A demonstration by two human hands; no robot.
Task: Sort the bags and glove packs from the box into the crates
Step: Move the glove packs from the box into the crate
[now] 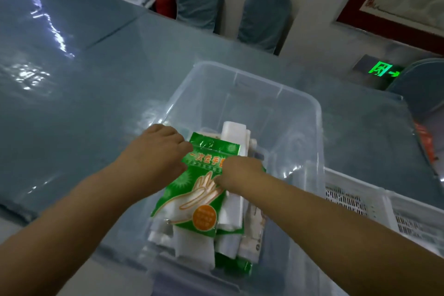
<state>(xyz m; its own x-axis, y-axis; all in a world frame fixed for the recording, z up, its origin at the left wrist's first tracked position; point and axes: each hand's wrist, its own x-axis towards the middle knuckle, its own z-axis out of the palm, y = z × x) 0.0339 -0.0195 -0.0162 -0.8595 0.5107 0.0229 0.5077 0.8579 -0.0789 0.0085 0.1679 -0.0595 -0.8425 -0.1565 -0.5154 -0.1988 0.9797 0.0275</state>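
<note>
Clear, smooth-walled plastic box (pixel 300 113) stood on a counter (pixel 96 94) under glossy, wrinkled blue film. Inside lay glossy green glove pack (pixel 204 194), printed with a hand outline and an orange disc, atop flat white bags (pixel 234 132). Left hand (pixel 159 149) pressed the pack's edge at 9 o'clock; right hand (pixel 236 172) at 3 o'clock. Fingers curled under the pack, so whether either grip had clenched could not be told. A white perforated crate (pixel 360 199), cut off by the frame, sat at 4 o'clock.
</note>
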